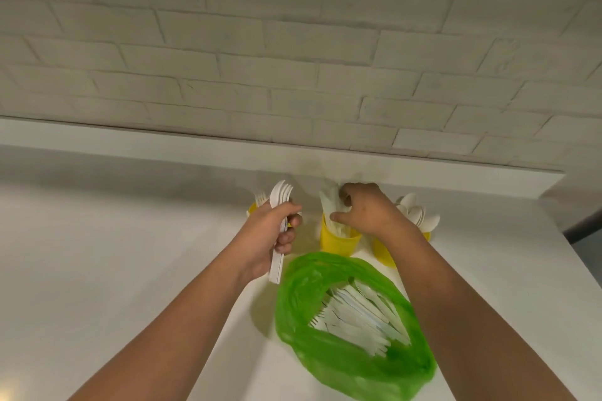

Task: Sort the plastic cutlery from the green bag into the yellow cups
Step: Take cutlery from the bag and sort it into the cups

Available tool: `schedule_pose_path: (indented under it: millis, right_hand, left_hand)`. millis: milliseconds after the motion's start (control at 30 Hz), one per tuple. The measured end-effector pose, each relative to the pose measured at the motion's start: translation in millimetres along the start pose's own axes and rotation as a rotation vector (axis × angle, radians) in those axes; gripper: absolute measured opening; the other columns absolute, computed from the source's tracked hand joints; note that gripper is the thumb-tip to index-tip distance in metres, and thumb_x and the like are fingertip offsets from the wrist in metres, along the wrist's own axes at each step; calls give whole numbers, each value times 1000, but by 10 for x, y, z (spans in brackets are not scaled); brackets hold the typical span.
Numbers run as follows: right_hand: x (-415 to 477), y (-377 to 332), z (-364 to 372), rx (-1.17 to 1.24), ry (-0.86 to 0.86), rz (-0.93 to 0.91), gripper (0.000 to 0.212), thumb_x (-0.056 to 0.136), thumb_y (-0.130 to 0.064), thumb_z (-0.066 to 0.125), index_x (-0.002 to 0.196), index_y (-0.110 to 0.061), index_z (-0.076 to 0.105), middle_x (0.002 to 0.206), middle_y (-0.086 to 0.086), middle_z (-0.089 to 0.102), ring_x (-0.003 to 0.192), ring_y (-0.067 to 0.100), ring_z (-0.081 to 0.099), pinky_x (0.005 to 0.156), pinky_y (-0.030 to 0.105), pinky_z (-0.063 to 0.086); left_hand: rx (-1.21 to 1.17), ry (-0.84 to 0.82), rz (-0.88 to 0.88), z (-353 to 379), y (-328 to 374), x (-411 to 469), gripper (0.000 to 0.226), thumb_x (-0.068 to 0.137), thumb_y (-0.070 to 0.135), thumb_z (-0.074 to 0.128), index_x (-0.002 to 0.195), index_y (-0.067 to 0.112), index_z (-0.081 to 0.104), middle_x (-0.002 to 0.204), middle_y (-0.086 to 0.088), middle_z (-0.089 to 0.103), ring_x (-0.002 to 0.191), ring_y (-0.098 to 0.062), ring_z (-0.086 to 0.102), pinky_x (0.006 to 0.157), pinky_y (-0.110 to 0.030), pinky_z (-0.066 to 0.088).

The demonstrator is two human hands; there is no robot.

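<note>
Head view: a white counter (130, 270) runs up to a painted brick wall (293, 42). The green bag (351, 365) lies open on the counter at about 5 o'clock from the frame's middle. Loose white cutlery (361, 312) is piled inside it, mostly handles with a few fork tines showing at the pile's 9 o'clock end.

3 yellow cups stand in a row near the back of the counter, at 12 o'clock from the bag. The left yellow cup (251, 209) shows only as a sliver behind the left hand, with fork heads (260, 197) poking up from it. The middle yellow cup (340, 242) sits just beyond the bag's rim and holds upright knives (328, 205). The right yellow cup (384, 254) is partly hidden by the right forearm and holds spoons (415, 213), bowls up.

The left hand (277, 234) is at 11 o'clock from the bag. Its fingers and thumb are wrapped tight round a bundle of forks (280, 197). The tines point toward 12 o'clock and the handles stick out below the palm toward 6 o'clock. The bundle is in front of the left cup, and I cannot tell whether it touches it.

The right hand (365, 208) is over the middle cup. Its fingers are curled and its thumb is pressed in, pinching the tops of the knives that stand in the cup.
</note>
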State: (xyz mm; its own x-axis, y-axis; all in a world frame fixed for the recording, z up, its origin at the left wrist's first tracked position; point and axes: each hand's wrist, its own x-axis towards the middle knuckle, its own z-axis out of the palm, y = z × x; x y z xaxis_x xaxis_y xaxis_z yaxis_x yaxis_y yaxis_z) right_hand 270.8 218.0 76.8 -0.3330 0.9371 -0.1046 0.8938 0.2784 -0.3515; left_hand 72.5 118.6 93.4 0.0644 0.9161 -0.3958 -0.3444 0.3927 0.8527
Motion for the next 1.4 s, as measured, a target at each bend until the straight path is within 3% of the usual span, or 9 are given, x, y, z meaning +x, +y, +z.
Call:
schedule_pose_path:
  millis: [167,367,600,700,800,967,1100,1267,1400]
  right_hand:
    - [-268,-357,-125,185,367,-40,23,92,-16,63,113,-6,66,106,13,65,89,32,65,80,36,52]
    - [-728,-807,352,843,-323,111,34,101,-39,46,105,-14,69,90,14,72,77,19,65,71,44,53]
    - [-878,-1084,535,1311,-273,120,43,108,-45,40,109,-10,65,84,12,68,70,29,68,63,37,55]
    - [-858,-1162,548,1432,-197,111,42,109,-43,38,114,-7,59,70,10,59,60,27,60,54,34,49]
    - [-752,-1191,490,1347,-38,93,37,111,-40,35,100,-13,59,59,3,47,49,18,47,45,24,36]
    - [-492,-1086,492,986,91,-8,34,110,-41,35,95,-23,60,53,-12,46,50,9,41,48,26,32]
    - [-331,-1056,380,755,22,-85,34,110,-35,38,99,-18,65,75,0,68,66,22,63,62,35,50]
    - [-119,-1025,374,599,57,-115,25,102,-11,55,109,-19,77,79,-12,67,63,0,54,66,21,43]
    - [-4,-1083,379,566,153,-56,31,97,-4,56,114,-16,77,102,1,76,90,17,68,85,27,52]
  left_hand:
    - [-79,0,40,-57,10,-54,3,97,14,57,97,12,54,66,-4,48,46,-12,34,38,-21,26]
    - [-251,20,155,-56,-20,-52,18,93,14,44,86,10,60,66,-10,52,57,-22,47,57,-31,40]
    - [220,17,297,-135,16,-68,28,83,41,47,85,24,69,98,-8,77,94,-19,64,65,-37,43]
    - [370,-16,271,-165,137,-26,35,90,42,43,90,21,72,91,2,75,77,-12,61,67,-33,44]
    - [445,-40,222,-240,307,70,35,101,34,47,93,15,75,69,-1,63,61,-13,53,67,-29,45]
    - [428,90,309,-423,507,225,20,87,26,80,90,6,77,82,-13,75,75,-21,67,71,-31,54]
    - [482,190,375,-548,531,282,19,83,22,85,87,6,77,85,-20,75,70,-26,67,69,-35,58]
    - [785,243,451,-650,567,366,42,69,57,78,84,18,77,80,-4,78,80,-27,75,77,-50,62]
    - [913,232,516,-679,549,482,37,74,52,77,84,16,76,76,-2,75,76,-22,72,74,-46,59]
